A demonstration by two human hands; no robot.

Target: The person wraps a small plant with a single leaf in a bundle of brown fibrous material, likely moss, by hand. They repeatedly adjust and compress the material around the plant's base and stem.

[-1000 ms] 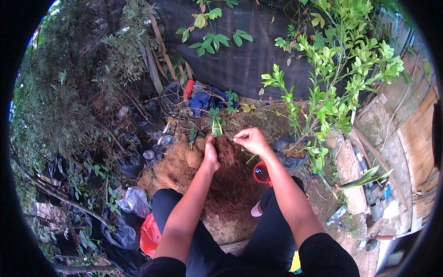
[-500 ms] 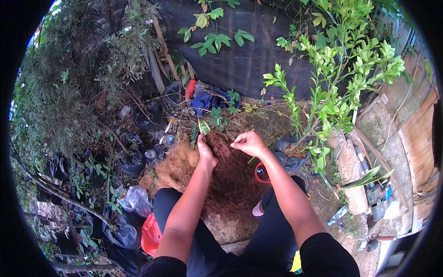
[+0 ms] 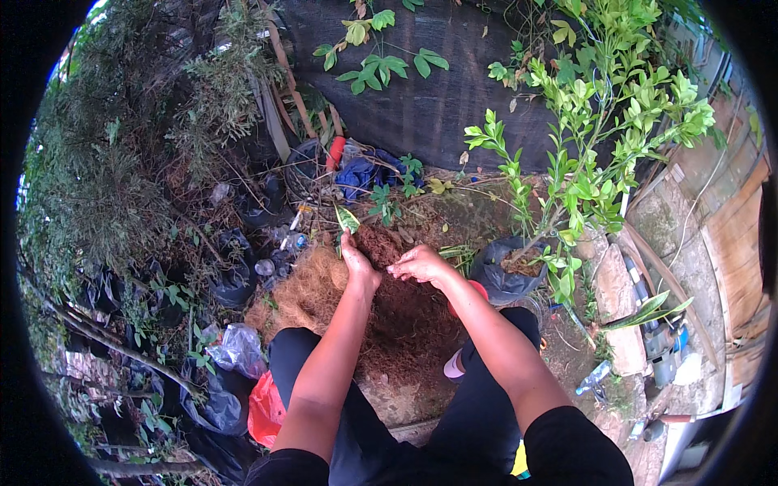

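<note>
My left hand (image 3: 357, 262) is closed around a small snake plant (image 3: 347, 219); its green leaf with pale edges points up past my fingertips. Against that palm rests a clump of dark brown coconut fibre (image 3: 378, 242). My right hand (image 3: 423, 266) is beside the clump, its thumb and fingers pinched together; whatever lies between them is too small to make out. Below both hands spreads a pile of dark fibre (image 3: 405, 324), with lighter tan fibre (image 3: 296, 287) to its left. A red pot (image 3: 479, 289) is partly hidden behind my right forearm.
A leafy shrub grows from a black plant bag (image 3: 502, 271) at the right. Several dark plant bags (image 3: 232, 279) line the left, near a red plastic bag (image 3: 266, 411). Blue cloth (image 3: 356, 178) lies before the dark netting (image 3: 405, 105). A plastic bottle (image 3: 593, 377) lies at right.
My right hand has moved left and slightly down, closer to my left hand and the fibre clump. The snake plant's leaf has tipped a little to the left.
</note>
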